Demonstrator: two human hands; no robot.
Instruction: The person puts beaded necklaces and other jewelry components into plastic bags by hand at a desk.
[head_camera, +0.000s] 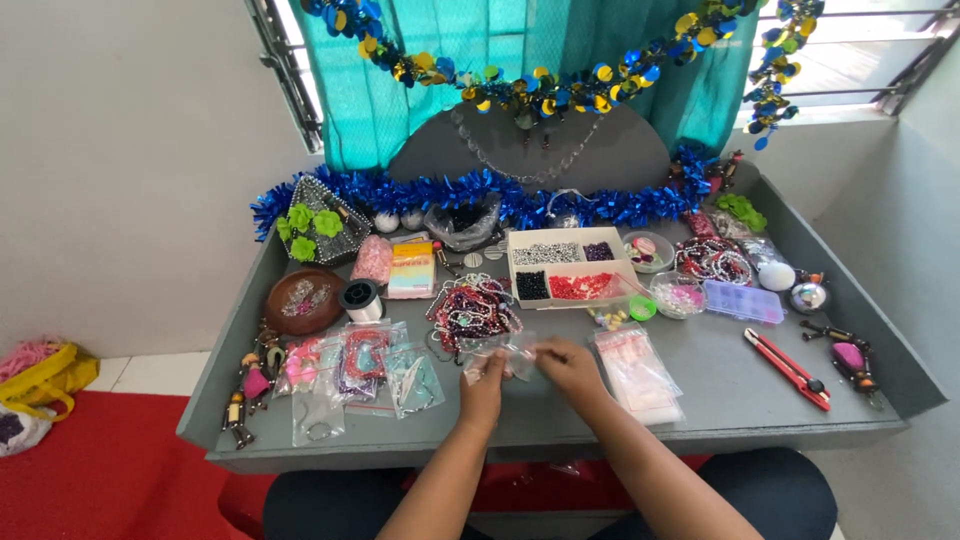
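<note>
I have both hands near the front edge of the grey table (720, 400), about midway along it, and between them I hold 1 small clear plastic bag (505, 352). My left hand (484, 388) is curled, its fingers closed on the bag's left side; my right hand (566, 365) pinches the bag's right end with thumb and fingertips, the other fingers bent. Just right of my right hand lies 1 stack of clear zip bags (638, 372). Towards the front-left corner lie 4 filled packets (360, 372), as far as I can count. Behind my hands sits 1 heap of beaded strands (472, 308), and behind that 1 cream tray (568, 268) with 4 compartments. Near the right edge lies 1 red utility knife (787, 368).
</note>
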